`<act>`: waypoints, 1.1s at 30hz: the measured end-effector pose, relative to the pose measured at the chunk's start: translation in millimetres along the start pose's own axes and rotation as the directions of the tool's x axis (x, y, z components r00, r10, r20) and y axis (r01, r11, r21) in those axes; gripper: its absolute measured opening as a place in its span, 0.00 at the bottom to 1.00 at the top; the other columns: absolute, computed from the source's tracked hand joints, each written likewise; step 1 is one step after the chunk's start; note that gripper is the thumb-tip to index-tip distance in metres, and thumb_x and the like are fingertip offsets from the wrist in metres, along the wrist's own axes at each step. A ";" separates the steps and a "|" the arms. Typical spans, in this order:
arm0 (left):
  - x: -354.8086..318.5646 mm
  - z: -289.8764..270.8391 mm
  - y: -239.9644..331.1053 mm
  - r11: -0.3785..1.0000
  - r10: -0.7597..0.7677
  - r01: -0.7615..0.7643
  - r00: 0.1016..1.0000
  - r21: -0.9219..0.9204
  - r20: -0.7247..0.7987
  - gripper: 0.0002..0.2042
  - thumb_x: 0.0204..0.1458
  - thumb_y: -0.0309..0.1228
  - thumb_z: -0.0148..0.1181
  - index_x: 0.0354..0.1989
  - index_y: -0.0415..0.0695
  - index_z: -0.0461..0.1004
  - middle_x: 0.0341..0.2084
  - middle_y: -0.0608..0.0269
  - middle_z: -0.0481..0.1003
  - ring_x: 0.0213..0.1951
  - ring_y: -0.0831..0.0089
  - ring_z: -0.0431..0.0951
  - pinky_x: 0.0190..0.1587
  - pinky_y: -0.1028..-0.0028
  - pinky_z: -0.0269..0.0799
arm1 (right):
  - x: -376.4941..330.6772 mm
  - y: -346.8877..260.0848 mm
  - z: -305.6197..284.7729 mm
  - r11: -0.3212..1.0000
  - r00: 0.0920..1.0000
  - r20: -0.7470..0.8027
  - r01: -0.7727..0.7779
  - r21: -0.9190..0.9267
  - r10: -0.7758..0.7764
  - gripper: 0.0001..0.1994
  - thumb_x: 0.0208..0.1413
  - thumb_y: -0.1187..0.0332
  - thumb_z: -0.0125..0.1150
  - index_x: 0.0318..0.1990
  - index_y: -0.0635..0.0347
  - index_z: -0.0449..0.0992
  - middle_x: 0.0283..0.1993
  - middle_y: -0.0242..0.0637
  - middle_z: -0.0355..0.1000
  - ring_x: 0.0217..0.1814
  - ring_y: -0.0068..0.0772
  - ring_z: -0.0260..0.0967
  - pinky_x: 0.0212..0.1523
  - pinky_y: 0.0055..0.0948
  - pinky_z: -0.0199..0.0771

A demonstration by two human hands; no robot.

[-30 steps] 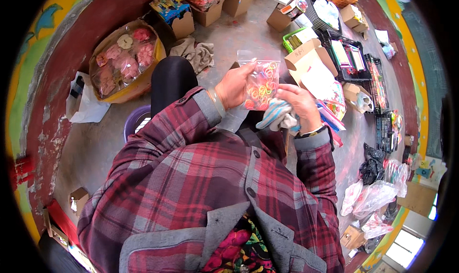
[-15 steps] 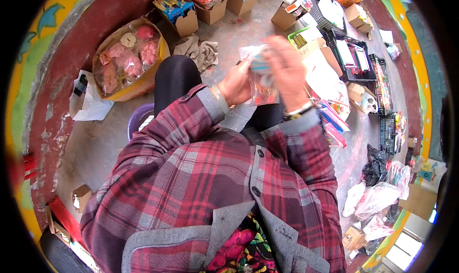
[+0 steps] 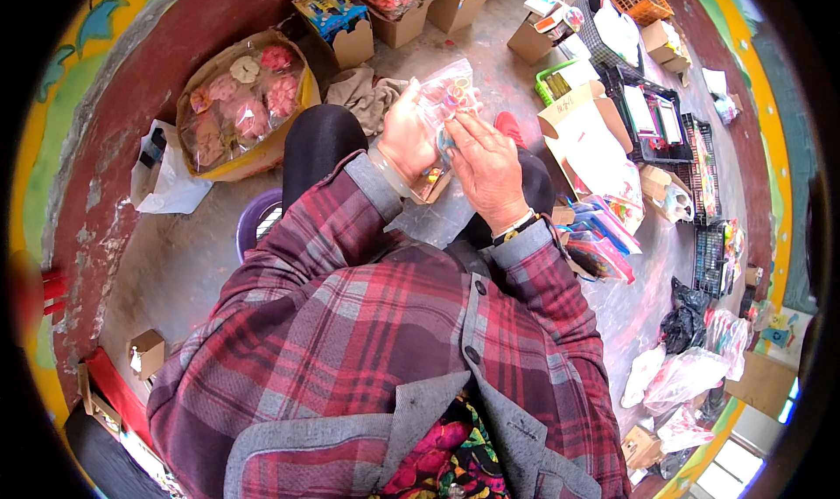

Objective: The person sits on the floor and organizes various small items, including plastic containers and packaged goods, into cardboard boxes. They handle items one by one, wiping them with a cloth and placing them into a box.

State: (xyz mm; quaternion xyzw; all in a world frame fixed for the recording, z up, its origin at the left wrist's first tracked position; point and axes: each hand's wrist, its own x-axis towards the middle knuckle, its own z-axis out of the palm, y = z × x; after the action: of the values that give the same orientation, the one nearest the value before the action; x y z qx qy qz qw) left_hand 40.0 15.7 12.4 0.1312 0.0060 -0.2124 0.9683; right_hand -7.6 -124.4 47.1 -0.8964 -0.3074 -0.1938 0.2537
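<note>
A small clear plastic bag [image 3: 450, 84] with thin coloured rings in it is between my two hands, over my lap. My left hand [image 3: 409, 140] is closed on its left side, thumb up along the plastic. From the right, my right hand [image 3: 486, 167] lies across the bag's lower part, fingers together and pressing it against the left hand. A bit of blue [image 3: 444, 140] shows between the hands; most of that lower part is covered. Below the hands is a small open cardboard box [image 3: 432, 187] with bright-coloured contents, partly hidden by my wrist.
A large bag of pink artificial flowers [image 3: 236, 97] stands at the left by a grey cloth [image 3: 360, 97]. Open cartons [image 3: 350, 42] line the far side. At the right are a big open carton [image 3: 569, 118], colourful packets [image 3: 599, 237], black crates [image 3: 652, 118] and plastic bags [image 3: 691, 363].
The bag has tipped away and up to the left, its coloured rings now at the far end. My right hand has come down and left, from a blurred motion to resting on it.
</note>
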 end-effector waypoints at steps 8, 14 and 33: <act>0.4 4.5 20.8 0.982 0.099 -0.098 0.995 -0.159 0.002 0.31 0.60 0.51 0.25 0.57 0.34 0.57 0.53 0.43 0.63 0.55 0.50 0.64 0.59 0.52 0.55 | -34.7 -3.4 19.0 0.999 0.998 -0.058 -0.034 -0.036 0.032 0.18 0.44 0.75 0.55 0.47 0.61 0.72 0.53 0.43 0.67 0.55 0.42 0.64 0.50 0.35 0.64; 1.7 8.2 21.3 0.981 0.151 -0.147 0.988 -0.124 0.020 0.31 0.59 0.50 0.27 0.60 0.37 0.54 0.57 0.44 0.60 0.59 0.50 0.60 0.61 0.48 0.50 | -50.9 22.6 25.5 0.235 0.708 0.444 -0.641 0.731 0.548 0.15 0.51 0.68 0.57 0.46 0.64 0.71 0.39 0.35 0.73 0.38 0.24 0.71 0.40 0.23 0.70; 6.2 -3.8 -16.9 0.997 0.035 -0.029 0.995 0.065 -0.094 0.32 0.50 0.56 0.51 0.55 0.43 0.60 0.46 0.53 0.69 0.50 0.56 0.68 0.52 0.56 0.63 | -14.2 -5.8 -21.8 0.951 0.983 -0.150 -0.145 -0.273 0.107 0.13 0.45 0.69 0.60 0.40 0.57 0.74 0.31 0.32 0.71 0.33 0.34 0.69 0.32 0.32 0.67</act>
State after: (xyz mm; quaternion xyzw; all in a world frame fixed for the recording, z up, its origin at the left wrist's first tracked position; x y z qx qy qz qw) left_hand 38.8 -0.6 4.1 0.1718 0.0431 -0.1906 0.9656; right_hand -26.0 -139.3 59.3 -0.9263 -0.2008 -0.2786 0.1547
